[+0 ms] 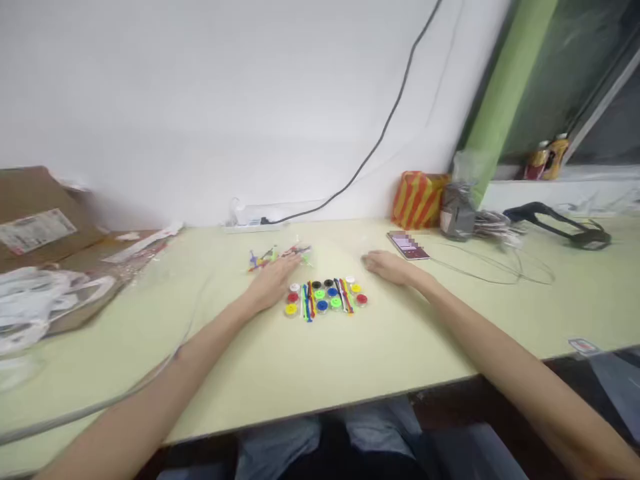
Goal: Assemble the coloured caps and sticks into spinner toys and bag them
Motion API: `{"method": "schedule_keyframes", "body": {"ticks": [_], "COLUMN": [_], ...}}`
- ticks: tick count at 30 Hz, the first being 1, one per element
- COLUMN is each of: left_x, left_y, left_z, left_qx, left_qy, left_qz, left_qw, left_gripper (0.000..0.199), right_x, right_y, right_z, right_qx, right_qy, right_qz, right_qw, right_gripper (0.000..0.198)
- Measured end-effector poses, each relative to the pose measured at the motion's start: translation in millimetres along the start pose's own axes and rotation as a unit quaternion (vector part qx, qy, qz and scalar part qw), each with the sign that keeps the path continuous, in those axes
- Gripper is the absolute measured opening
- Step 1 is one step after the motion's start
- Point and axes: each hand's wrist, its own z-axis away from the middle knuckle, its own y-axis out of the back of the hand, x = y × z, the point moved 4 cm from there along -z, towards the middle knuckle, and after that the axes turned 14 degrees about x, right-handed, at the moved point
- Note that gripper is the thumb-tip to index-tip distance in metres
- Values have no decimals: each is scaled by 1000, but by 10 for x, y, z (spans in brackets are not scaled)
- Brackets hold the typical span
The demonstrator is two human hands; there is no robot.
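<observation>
Left hand: the left hand [274, 283] rests palm down, fingers reaching forward onto the near side of a loose pile of coloured plastic pieces [259, 260]; whether anything is gripped cannot be told.
Right hand: the right hand [388, 266] rests on the table [400, 347] with fingers bent; whether they close on anything cannot be told.
Disc layout: round discs with coloured centres [322, 306] lie on the table between the forearms, in white, red, yellow, black, green and blue.
Slim strips: two groups of coloured plastic strips [308, 301] among the discs, long axes running roughly away from the person, slightly slanted.
Governing relation: layout lies just right of the left hand, the nearer one; from the right hand it lies to the left and closer to the body, apart.
Carton label: white label [37, 231] on the cardboard box [65, 252]; print illegible.
Phone: smartphone [408, 245] with lit screen, right of the right hand's fingertips; text obscured.
Table-edge sticker: sticker [583, 346], wording unreadable.
Bottles: two drink bottles [545, 159] on the sill; brands unreadable.
</observation>
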Motion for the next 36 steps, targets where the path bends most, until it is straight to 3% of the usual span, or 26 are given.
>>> {"method": "schedule_keyframes", "body": {"ticks": [5,14,36], "left_x": [21,17,-36], "left_y": [7,13,-62], "left_z": [14,23,28], "left_qx": [-6,-10,3], "left_qy": [-1,8,-3], "left_qz": [6,8,20], "left_qw": [1000,1000,1000], "left_gripper": [68,73,74], "right_x": [-32,-71,-39], "right_y": [42,-59,-112], "right_z": [37,62,57], "right_qx": [-3,-30,-41], "right_qy": [0,-57,-58], "right_qz": [-29,-63,-50], "right_qw": [1000,996,996], "right_gripper": [53,70,76]}}
